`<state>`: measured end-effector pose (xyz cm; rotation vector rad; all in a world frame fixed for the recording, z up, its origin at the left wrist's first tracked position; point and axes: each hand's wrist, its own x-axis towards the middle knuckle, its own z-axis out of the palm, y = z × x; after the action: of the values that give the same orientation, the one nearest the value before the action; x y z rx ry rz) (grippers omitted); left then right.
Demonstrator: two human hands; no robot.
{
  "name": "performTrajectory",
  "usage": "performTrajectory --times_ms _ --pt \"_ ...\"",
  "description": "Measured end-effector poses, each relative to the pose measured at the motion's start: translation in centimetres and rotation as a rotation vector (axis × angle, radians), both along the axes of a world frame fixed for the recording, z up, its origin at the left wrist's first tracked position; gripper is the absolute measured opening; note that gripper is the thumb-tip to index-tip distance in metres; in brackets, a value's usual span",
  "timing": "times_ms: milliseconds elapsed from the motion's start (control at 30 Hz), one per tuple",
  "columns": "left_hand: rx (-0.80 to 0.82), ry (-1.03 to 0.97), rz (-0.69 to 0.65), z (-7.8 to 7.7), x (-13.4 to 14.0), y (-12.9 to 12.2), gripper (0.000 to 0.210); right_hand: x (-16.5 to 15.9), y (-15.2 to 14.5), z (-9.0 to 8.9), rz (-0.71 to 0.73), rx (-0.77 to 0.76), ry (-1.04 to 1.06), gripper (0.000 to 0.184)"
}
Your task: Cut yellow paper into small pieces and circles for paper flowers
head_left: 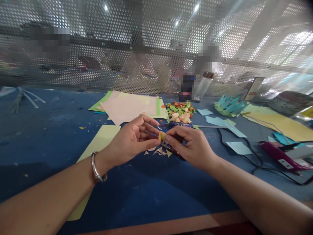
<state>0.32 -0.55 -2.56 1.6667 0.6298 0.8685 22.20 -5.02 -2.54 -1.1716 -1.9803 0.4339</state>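
Light fingers on a small curl of yellow paper

We have the small yellow paper piece (pixel 161 136) up between our two hands, in front of us and above the bench (pixel 137 192), over the pointed paper scraps (pixel 160 151) and a dark-red-handled tool (pixel 175 152). It looks bent or curled, so we judge the step in hand to be shaping it with the fingertips.

To do that well, we should let one side steady the paper while the other bends it, pressing only as firmly as the fold needs. Thin paper creases easily, so a heavy thumb could flatten the curve or leave a mark in the wrong place. We would do best to keep the edge in sight and work it in small turns.

As for the hold, our right grip (pixel 189 140) pinches the paper between thumb and index finger, the gap no wider than the piece itself. On our left grip (pixel 133 138), the thumb tip meets the near edge while the index finger stands raised and apart from it. The other left fingers curve in behind the paper, and we cannot tell whether they press against it or merely sit near.
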Motion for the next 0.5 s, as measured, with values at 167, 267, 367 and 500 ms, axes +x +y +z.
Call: performTrajectory --times_ms 167,267,367,500 --pt "-0.002 0.005 -0.012 0.2 0.01 0.05 0.039 0.21 0.0 0.15 0.009 -0.045 0.047 0.019" --pt "-0.017 0.005 -0.014 0.26 0.03 0.08 0.039 0.33 -0.01 0.32 0.008 -0.073 0.058 0.021" --pt "-0.042 0.012 0.002 0.41 0.08 0.05 0.034 0.43 -0.08 0.42 0.023 -0.108 0.076 0.024" --pt "-0.077 0.024 0.007 0.81 0.13 -0.16 0.024 0.54 -0.27 0.51 0.047 -0.155 0.111 0.027"
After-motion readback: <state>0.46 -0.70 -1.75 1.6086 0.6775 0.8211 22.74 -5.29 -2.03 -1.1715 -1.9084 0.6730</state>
